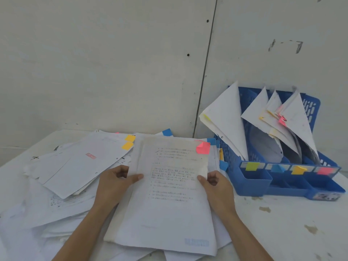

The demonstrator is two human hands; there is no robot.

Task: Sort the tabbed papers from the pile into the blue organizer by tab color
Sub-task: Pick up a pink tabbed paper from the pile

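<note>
- Some papers already stand in the organizer (252, 185) at the right of the frame, so I think the sorting is partly done.
- A big pile (75, 166) lies on the table (282, 223) at the left and middle, with orange and blue tabs poking out. Lots is left to sort.
- The paper (169, 194) with the pink tab (203, 147) is in the middle of the frame, over the pile. It is beside the organizer, not in it yet.
- The left hand (114, 182) and right hand (216, 187) each hold 1 side. Each grip is clamped on the paper, thumb on top.
- The organizer has 4 labels (251, 166) on its front: green, blue, orange, pink. I think this paper goes by the pink one.
- The fingers under the paper are hidden. The print is too blurry to read. I cannot tell if it is 1 sheet or more. The pile is cut off at the bottom and left edges.
</note>
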